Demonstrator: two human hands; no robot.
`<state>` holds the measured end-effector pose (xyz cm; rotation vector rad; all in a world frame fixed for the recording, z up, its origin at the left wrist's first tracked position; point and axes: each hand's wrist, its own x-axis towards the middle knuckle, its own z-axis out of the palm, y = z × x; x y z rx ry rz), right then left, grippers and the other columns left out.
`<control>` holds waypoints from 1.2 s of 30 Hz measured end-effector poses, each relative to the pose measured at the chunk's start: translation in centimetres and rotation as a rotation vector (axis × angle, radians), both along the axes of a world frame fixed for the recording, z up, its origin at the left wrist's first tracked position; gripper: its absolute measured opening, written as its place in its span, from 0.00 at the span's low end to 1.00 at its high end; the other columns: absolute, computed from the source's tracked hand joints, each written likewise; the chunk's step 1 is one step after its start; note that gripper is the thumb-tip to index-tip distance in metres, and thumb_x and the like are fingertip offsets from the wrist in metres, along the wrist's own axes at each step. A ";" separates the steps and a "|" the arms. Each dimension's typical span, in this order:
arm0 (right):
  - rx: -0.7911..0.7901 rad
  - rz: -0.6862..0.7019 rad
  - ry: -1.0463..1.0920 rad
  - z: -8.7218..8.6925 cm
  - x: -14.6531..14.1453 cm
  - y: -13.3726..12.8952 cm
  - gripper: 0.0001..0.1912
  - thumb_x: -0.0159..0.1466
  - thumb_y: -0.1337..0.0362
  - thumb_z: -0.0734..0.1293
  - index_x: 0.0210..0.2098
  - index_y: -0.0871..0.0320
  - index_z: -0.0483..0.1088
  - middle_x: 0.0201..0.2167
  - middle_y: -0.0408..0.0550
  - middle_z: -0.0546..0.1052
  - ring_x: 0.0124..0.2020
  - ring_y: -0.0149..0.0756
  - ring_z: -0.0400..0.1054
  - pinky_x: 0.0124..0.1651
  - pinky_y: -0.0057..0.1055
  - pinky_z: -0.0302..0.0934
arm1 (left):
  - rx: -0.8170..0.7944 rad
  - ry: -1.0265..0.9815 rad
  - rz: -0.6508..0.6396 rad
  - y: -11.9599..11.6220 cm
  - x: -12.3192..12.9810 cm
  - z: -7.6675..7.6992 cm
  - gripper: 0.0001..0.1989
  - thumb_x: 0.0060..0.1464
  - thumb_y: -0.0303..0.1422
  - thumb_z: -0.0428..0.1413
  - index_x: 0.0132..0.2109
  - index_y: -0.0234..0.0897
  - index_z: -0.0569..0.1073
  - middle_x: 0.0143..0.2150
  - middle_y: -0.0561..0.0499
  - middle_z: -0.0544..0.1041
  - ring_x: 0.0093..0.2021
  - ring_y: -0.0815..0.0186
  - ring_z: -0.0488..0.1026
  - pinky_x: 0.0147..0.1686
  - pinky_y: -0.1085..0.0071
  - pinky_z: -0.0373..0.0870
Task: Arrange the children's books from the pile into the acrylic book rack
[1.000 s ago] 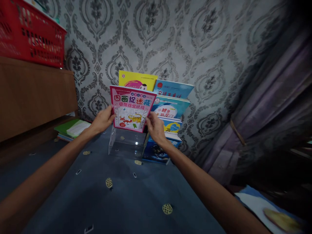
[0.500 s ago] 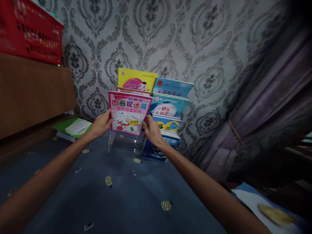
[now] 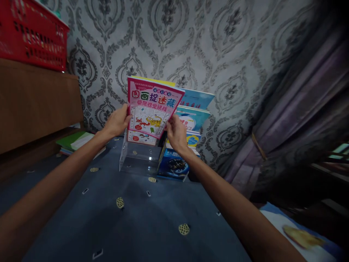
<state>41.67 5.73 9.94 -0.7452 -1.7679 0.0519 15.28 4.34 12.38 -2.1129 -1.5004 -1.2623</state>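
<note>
A pink picture book with a fox and a tiger on its cover is held up, slightly tilted, between my hands. My left hand grips its left edge, and my right hand pinches the lower right edge. Below and behind it stands a clear plastic book stand, whose front left tier holds no book. Part of another book shows just under the pink one, and a yellow book's top edge peeks out above. In the right column are several blue books, partly covered by my right hand.
A green-topped pile of books lies at the left, beside a wooden cabinet bearing a red basket. Patterned wallpaper rises behind the stand. A tied purple curtain hangs at the right. Dark blue patterned cloth covers the surface.
Both hands have raised the pink book up and to the right, away from the stand's lower tier. It now covers most of the yellow book, and another book shows beneath it.
</note>
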 end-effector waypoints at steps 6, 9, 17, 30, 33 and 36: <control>-0.060 -0.044 -0.055 -2.3 0.2 0.0 0.08 0.67 0.61 0.62 0.46 0.52 0.67 0.33 0.49 0.77 0.36 0.47 0.75 0.40 0.41 0.70 | -0.111 0.009 -0.039 0.7 -0.2 -2.3 0.09 0.59 0.34 0.51 0.46 0.38 0.67 0.37 0.46 0.76 0.39 0.53 0.75 0.43 0.58 0.71; -0.058 -0.039 -0.067 -2.4 0.3 0.2 0.08 0.68 0.61 0.61 0.46 0.52 0.67 0.33 0.49 0.77 0.37 0.46 0.75 0.40 0.41 0.70 | -0.111 0.005 -0.066 0.8 -0.4 -2.5 0.08 0.59 0.34 0.50 0.45 0.39 0.67 0.37 0.46 0.75 0.38 0.54 0.74 0.42 0.59 0.71; -0.001 -0.005 -0.005 -0.7 -0.2 0.6 0.12 0.69 0.59 0.60 0.51 0.51 0.67 0.36 0.49 0.78 0.38 0.45 0.75 0.42 0.44 0.72 | 0.010 -0.030 -0.055 1.1 -0.4 -0.6 0.09 0.59 0.34 0.51 0.46 0.39 0.68 0.37 0.46 0.75 0.42 0.53 0.75 0.46 0.59 0.70; 0.011 0.026 -0.076 0.3 -0.5 0.8 0.08 0.69 0.60 0.60 0.46 0.53 0.67 0.33 0.48 0.76 0.37 0.45 0.74 0.41 0.42 0.71 | -0.047 -0.057 -0.098 2.0 -1.3 -1.2 0.12 0.59 0.34 0.50 0.49 0.37 0.67 0.38 0.46 0.76 0.40 0.56 0.76 0.44 0.60 0.73; 0.023 0.022 -0.100 0.8 -0.5 1.2 0.08 0.68 0.61 0.60 0.46 0.53 0.67 0.34 0.48 0.76 0.38 0.44 0.73 0.41 0.40 0.70 | -0.069 -0.064 -0.070 2.1 -1.3 -1.2 0.13 0.60 0.34 0.49 0.50 0.35 0.68 0.38 0.45 0.77 0.40 0.55 0.76 0.44 0.59 0.73; 0.018 0.008 -0.116 0.9 -0.5 1.6 0.08 0.68 0.61 0.60 0.46 0.53 0.67 0.34 0.48 0.76 0.37 0.44 0.73 0.41 0.39 0.69 | -0.090 -0.065 -0.052 2.2 -1.2 -1.4 0.15 0.59 0.34 0.50 0.51 0.34 0.68 0.38 0.44 0.77 0.41 0.54 0.76 0.46 0.57 0.73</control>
